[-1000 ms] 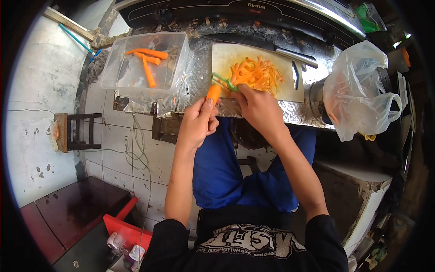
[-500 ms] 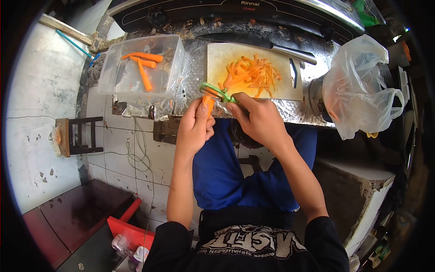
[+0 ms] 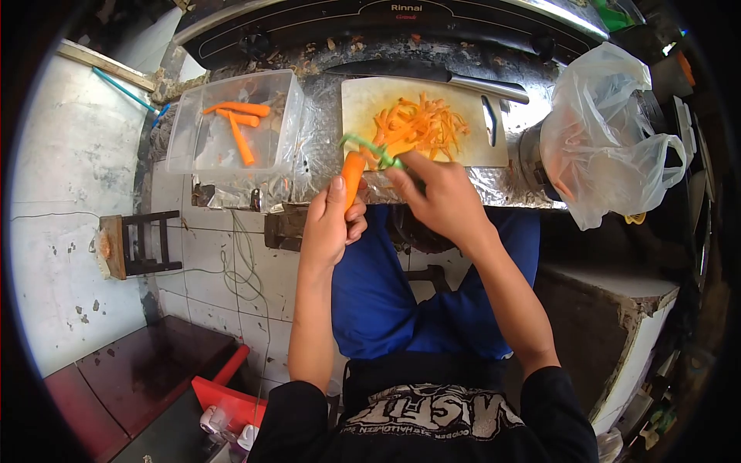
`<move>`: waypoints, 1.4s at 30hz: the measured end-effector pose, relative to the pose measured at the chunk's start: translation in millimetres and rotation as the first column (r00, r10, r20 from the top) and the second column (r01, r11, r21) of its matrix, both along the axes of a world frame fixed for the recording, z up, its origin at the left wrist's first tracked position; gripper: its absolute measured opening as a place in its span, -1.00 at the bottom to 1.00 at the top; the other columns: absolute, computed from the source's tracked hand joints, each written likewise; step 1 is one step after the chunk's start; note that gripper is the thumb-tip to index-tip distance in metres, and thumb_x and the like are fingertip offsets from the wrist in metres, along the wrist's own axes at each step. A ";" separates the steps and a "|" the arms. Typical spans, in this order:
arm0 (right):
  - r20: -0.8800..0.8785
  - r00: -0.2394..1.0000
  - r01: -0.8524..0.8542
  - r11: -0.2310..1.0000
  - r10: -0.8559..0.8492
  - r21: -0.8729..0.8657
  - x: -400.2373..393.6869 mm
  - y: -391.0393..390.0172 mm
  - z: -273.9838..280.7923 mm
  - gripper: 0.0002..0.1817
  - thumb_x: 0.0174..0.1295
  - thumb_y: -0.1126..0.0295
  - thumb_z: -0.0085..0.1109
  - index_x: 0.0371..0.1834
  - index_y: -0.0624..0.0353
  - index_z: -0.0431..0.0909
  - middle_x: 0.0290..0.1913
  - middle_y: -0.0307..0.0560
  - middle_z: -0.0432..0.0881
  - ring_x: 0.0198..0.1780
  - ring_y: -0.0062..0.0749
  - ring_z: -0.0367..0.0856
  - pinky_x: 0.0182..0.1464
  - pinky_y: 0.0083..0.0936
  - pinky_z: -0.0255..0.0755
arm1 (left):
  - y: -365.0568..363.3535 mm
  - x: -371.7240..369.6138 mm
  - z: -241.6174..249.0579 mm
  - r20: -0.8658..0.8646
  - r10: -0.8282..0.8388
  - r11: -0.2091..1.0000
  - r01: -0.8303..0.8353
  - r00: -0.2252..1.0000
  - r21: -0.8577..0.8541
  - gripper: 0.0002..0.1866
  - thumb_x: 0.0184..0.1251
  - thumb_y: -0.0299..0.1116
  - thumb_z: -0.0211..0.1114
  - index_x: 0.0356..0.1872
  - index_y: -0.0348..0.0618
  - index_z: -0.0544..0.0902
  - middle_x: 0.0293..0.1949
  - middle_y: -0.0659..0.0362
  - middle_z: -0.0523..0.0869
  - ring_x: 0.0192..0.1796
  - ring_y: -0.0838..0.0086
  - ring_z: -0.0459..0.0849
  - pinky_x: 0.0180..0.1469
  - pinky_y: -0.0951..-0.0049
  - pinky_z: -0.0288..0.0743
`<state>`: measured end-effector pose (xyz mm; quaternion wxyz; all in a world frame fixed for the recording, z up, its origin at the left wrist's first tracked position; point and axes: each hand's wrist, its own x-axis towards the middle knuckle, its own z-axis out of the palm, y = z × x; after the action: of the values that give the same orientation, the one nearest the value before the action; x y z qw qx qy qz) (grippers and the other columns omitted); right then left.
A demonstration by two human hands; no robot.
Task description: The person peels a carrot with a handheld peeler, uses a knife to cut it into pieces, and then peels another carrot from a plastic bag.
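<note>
My left hand [image 3: 332, 220] is closed around a carrot [image 3: 353, 176], whose bright orange upper end points away from me. In my right hand [image 3: 440, 191] is a green peeler [image 3: 370, 148], its head just above and to the right of the carrot's tip. An orange strip hangs near the peeler, slightly blurred. Just beyond my hands, a pile of carrot peelings [image 3: 423, 127] lies on a white cutting board [image 3: 356, 100]. To the left, a clear plastic container [image 3: 181, 143] holds three peeled-looking carrots [image 3: 241, 137].
A large knife [image 3: 486, 86] lies along the board's far edge. Behind it stands a black Rinnai stove [image 3: 332, 23]. At the right, a translucent plastic bag [image 3: 594, 147] covers a pot-like vessel. Below left are a small stool [image 3: 127, 243] and a red object [image 3: 228, 401].
The peeler has come off the carrot's side and lifted past its tip. More of the carrot now shows above my left hand. The whole view has shifted slightly.
</note>
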<state>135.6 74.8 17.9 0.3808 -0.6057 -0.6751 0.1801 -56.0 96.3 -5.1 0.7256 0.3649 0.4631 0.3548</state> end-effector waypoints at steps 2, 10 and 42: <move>0.061 0.998 -0.004 1.000 0.005 -0.005 -2.2 -2.3 -4.4 -0.72 0.38 0.15 0.26 -0.33 0.14 0.59 -0.62 0.09 0.61 -0.54 0.14 0.64 -0.48 -0.06 0.49 | 2.0 -2.1 -2.0 0.075 -0.010 0.999 0.014 0.997 -0.052 -0.48 0.70 0.08 -0.10 0.02 -0.24 0.52 -0.60 0.35 0.27 -0.70 0.72 0.14 -0.67 0.67 0.01; 0.192 0.976 0.106 0.994 -0.099 -0.025 -18.9 11.0 -10.8 -0.73 0.35 0.16 0.29 -0.36 0.13 0.59 -0.65 0.10 0.57 -0.54 0.12 0.63 -0.50 -0.03 0.45 | -1.2 -3.6 -11.2 0.310 0.067 0.991 -0.027 0.948 -0.131 -0.52 0.71 0.07 -0.11 -0.04 -0.21 0.49 -0.66 0.42 0.16 -0.76 0.73 0.02 -0.72 0.64 -0.08; -0.026 0.999 -0.040 0.995 0.042 0.086 5.6 6.7 4.1 -0.71 0.34 0.15 0.29 -0.36 0.14 0.61 -0.66 0.05 0.56 -0.57 0.06 0.62 -0.46 -0.13 0.50 | 5.2 -5.1 -7.0 0.901 0.195 0.875 0.346 0.387 -0.338 -0.59 0.74 0.05 -0.23 -0.09 -0.10 0.36 -0.65 0.41 0.14 -0.78 0.71 0.02 -0.74 0.64 -0.12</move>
<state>141.2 81.6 21.9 0.4121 -0.5723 -0.6890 0.1672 -61.1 101.5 -12.1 0.9391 -0.0612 0.0380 0.3359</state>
